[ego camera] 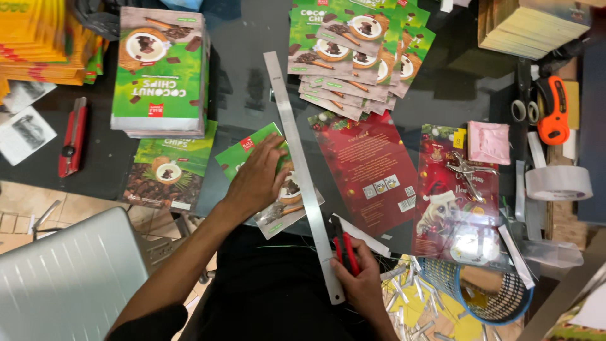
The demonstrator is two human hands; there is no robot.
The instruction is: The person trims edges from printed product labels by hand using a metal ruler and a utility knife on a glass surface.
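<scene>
green pouch (252,155) under flat left hand (260,178); right hand (360,278) fingers gripping red cutter (346,251).

Bare dark tabletop (252,76) lies open between the stacked packets (161,69) and fanned packets (356,50).

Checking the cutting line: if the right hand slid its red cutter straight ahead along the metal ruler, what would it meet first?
The right hand points its red cutter up along the metal ruler. First in line is probably the red printed sheet beside the ruler, though the exact angle is unclear.
</scene>
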